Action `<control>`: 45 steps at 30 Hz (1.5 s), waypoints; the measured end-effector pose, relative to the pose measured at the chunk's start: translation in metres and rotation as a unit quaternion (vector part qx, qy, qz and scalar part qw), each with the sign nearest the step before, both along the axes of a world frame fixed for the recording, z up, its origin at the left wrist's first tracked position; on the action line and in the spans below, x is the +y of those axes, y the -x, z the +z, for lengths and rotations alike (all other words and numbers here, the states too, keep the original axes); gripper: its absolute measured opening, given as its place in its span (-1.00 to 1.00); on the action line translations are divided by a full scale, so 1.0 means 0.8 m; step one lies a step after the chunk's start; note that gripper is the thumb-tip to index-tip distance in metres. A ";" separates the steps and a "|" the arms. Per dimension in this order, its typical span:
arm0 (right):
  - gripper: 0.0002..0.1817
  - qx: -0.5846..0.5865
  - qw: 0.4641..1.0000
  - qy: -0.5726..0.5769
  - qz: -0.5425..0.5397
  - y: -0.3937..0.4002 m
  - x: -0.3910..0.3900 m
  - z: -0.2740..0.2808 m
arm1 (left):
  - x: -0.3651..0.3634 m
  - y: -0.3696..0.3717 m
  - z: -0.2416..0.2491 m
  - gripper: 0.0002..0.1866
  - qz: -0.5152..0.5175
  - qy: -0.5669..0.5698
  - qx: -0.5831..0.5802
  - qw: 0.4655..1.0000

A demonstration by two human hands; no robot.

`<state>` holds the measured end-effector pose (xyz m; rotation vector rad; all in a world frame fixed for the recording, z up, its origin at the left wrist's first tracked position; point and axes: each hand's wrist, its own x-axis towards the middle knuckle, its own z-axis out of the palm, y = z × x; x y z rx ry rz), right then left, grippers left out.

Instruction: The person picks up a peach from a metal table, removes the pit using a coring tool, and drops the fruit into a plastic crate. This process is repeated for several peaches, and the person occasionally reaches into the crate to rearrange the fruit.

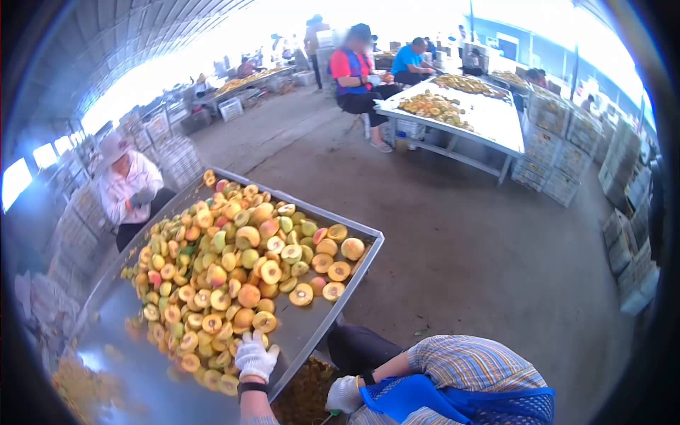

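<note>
My left hand (256, 358), in a white knit glove, reaches onto the near edge of a heap of halved peaches (241, 241). Its fingers are spread and touch the fruit there; it holds none that I can make out. Many halves lie cut side up, showing orange flesh and pits. The heap rests on a metal-topped table (312, 322) with a raised rim. Low beside the near table edge, my right hand (345, 394), also gloved in white, is closed around a small tool with a green handle (334, 412); its working end is hidden.
A person in a pale hat and jacket (127, 180) sits across the table. Brown pieces (308, 386) lie below the table edge near my right hand. Farther back, people sit at another fruit-laden table (489, 124). Stacked crates (549, 142) line the right side.
</note>
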<state>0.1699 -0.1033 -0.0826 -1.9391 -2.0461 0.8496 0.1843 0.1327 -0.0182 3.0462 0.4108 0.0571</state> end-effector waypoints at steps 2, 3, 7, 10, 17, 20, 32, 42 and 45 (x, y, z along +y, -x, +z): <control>-0.76 0.020 1.000 -0.004 0.014 -0.009 -0.009 0.001 | -0.013 0.002 0.023 -0.27 0.057 0.058 0.070 0.994; -0.76 0.023 1.000 -0.010 0.007 -0.011 -0.013 0.001 | -0.013 0.003 0.027 -0.25 0.086 0.075 0.108 0.988; -0.75 0.023 0.999 -0.039 -0.015 -0.015 -0.028 0.019 | 0.012 0.046 0.000 -0.26 0.072 0.116 0.064 0.989; -0.72 0.047 0.997 -0.051 -0.016 -0.009 -0.037 0.028 | 0.017 0.082 -0.002 -0.41 0.138 0.181 0.009 0.974; -0.68 0.118 0.985 -0.069 -0.109 0.002 -0.041 0.057 | -0.049 0.158 0.074 -0.50 0.107 0.737 -0.335 0.577; -0.79 0.101 0.979 -0.136 -0.115 0.005 -0.040 0.060 | -0.076 0.187 0.078 -0.37 0.159 0.778 -0.429 0.431; -0.54 0.079 0.967 -0.109 -0.216 0.000 -0.039 0.172 | -0.138 0.201 0.049 -0.52 0.026 0.843 -0.454 0.289; -0.57 0.051 0.975 -0.113 -0.182 0.002 -0.033 0.157 | -0.171 0.190 0.055 -0.52 0.065 0.835 -0.450 0.312; -0.59 0.046 0.974 -0.125 -0.183 0.002 -0.033 0.154 | -0.178 0.189 0.052 -0.52 0.082 0.829 -0.449 0.324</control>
